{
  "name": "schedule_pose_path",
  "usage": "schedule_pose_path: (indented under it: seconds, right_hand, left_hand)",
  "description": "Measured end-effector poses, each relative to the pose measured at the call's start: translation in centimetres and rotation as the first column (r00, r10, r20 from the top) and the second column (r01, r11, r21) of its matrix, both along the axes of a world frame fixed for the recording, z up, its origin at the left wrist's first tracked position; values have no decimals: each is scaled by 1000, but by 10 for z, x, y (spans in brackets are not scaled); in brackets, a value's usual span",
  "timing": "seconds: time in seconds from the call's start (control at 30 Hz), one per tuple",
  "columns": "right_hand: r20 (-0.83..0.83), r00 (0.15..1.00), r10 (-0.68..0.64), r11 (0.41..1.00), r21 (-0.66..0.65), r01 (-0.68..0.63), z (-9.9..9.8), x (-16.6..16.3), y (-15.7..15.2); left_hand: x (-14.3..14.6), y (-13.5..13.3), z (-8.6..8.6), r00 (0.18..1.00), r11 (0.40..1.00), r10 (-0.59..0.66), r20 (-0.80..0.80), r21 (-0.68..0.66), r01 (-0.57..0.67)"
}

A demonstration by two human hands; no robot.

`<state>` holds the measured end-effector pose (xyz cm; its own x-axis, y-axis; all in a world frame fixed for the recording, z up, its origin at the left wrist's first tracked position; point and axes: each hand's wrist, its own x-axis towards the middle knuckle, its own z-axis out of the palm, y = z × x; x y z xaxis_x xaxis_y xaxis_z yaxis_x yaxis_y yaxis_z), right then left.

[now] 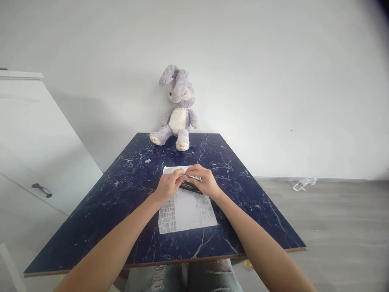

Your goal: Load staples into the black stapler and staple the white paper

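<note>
A printed or pencil-marked white sheet of paper (194, 215) lies on the dark blue marbled table (243, 211). On its upper part rests a flat black object (192, 186), partly covered by my fingers, so its kind is unclear. My left hand (169, 185) comes in from the left, its thumb and fingers pinched together. From the other side my right hand (204, 181) arches over the black object, fingertips meeting those of the left. Something thin and dark shows between the fingertips, too small to name.
A grey plush rabbit (178, 115) sits at the table's far end against the wall. A small pale piece (147, 161) lies left of the paper. A white cabinet (45, 134) stands at the left; a clear plastic bottle (300, 184) lies on the floor at the right.
</note>
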<state>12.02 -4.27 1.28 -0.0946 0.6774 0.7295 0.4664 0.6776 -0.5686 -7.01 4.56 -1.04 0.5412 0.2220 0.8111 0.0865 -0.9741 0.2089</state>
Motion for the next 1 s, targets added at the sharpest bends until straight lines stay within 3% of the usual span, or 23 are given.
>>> schedule_pose_path:
  seconds: [0.2,0.3,0.4,0.47,0.53,0.6,0.67,0.73,0.77,0.87,1.0]
  right_hand:
    - [124,988,-96,989,127,80,-1,-5,-1]
    - [217,962,-163,981,141,135,-3,-8,-2]
    - [273,936,-225,972,128,196,-3,-5,-2]
    - [228,923,-311,950,116,291,-3,7,0]
    - [140,891,-431,902,66,426,-6,30,4]
    - [79,840,-537,839,-46,542,-13,58,10]
    - [58,774,-631,753,-192,629,-24,86,15]
    - [70,728,-682,685,-289,669,-36,107,19]
    - [90,718,-690,664,-317,677,-42,114,20]
    - [175,714,-678,636,-347,689,-56,124,24]
    - [227,705,-672,618,-353,703,-64,125,28]
  left_hand:
    - [0,3,4,998,1000,-7,-57,6,7]
    - [1,-1,5,995,978,-37,-96,-208,16]
    - [-2,0,7,995,889,-75,-64,-456,38]
    - [-10,11,9,1000,859,21,-9,-511,-23]
    - [-24,32,9,964,843,266,-9,-482,-237]
    - [-41,59,7,847,753,519,-114,-407,-517]
    - [-57,84,-1,732,646,645,-217,-357,-675]
    - [-66,103,-12,637,555,682,-360,-313,-771]
    - [-67,108,-18,610,539,661,-438,-289,-791]
    - [-66,114,-30,568,555,584,-580,-226,-801]
    - [-65,111,-30,585,585,606,-539,-197,-787]
